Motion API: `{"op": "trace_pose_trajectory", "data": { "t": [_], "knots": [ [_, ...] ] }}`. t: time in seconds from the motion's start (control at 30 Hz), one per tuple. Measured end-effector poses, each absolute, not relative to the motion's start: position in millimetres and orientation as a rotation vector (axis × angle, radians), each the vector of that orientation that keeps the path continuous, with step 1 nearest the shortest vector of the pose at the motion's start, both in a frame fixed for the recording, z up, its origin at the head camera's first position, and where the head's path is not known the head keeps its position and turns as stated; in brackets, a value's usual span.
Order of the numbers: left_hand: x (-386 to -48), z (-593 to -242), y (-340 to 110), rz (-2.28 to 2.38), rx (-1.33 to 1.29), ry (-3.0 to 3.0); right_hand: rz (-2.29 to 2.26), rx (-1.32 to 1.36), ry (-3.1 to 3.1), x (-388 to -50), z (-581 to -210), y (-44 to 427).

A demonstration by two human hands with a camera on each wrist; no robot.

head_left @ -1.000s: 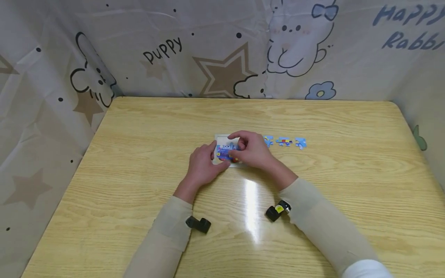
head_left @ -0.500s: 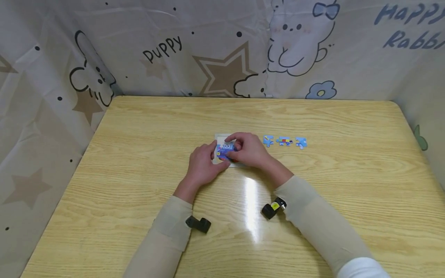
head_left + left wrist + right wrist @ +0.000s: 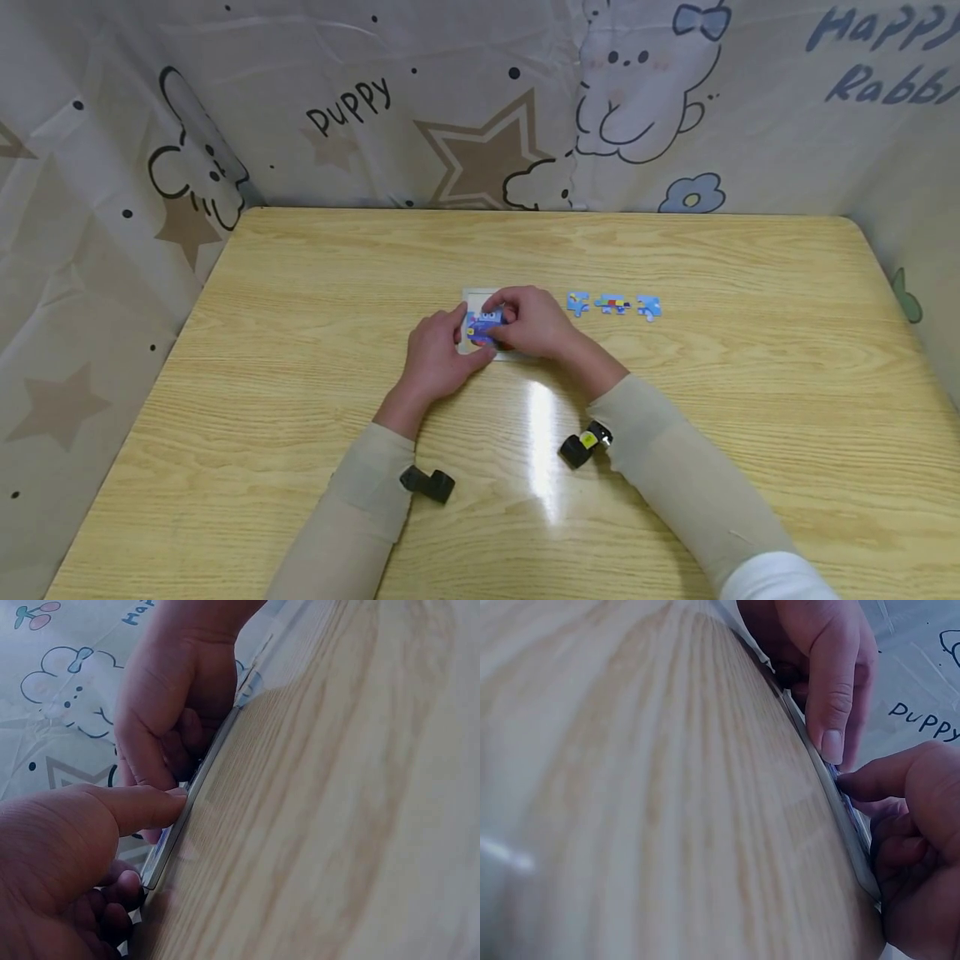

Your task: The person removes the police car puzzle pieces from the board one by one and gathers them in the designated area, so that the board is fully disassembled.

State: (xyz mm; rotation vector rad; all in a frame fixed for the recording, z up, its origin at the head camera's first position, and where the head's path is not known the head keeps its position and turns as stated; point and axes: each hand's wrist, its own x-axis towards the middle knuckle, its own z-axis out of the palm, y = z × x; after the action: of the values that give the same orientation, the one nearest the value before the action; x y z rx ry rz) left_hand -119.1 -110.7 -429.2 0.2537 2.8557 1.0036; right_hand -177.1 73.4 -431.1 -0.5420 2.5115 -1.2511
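A small jigsaw tray [image 3: 480, 292] with a pale rim lies flat on the table, and a blue cartoon picture with eyes [image 3: 489, 315] partly fills it. My left hand [image 3: 433, 357] holds it at the left side, thumb along the front rim and fingers at the left edge. Over the picture, my right hand [image 3: 536, 321] pinches a blue puzzle piece between thumb and index finger, low against the tray; the hand hides most of the piece and the tray's right part. In the right wrist view, the right thumb of that hand [image 3: 930, 817] meets the tray's edge [image 3: 845, 817].
Three loose pieces lie in a row right of the tray: a blue one [image 3: 577, 302], a multicoloured one [image 3: 613, 303] and another blue one [image 3: 649, 307]. The wooden table [image 3: 300, 275] ends at a printed cloth backdrop [image 3: 300, 167].
My right hand has shifted slightly left over the tray, uncovering the nearest loose piece. The left hand and the tray stay where they were.
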Motion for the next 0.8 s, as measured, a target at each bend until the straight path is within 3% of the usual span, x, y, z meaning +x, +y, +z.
{"op": "trace_pose_trajectory", "data": {
  "t": [0.8],
  "knots": [
    [-119.4, -429.0, -111.1, 1.017, 0.276, 2.865, -1.179, -0.483, 2.468, -179.3, -421.6, 69.2]
  ]
}}
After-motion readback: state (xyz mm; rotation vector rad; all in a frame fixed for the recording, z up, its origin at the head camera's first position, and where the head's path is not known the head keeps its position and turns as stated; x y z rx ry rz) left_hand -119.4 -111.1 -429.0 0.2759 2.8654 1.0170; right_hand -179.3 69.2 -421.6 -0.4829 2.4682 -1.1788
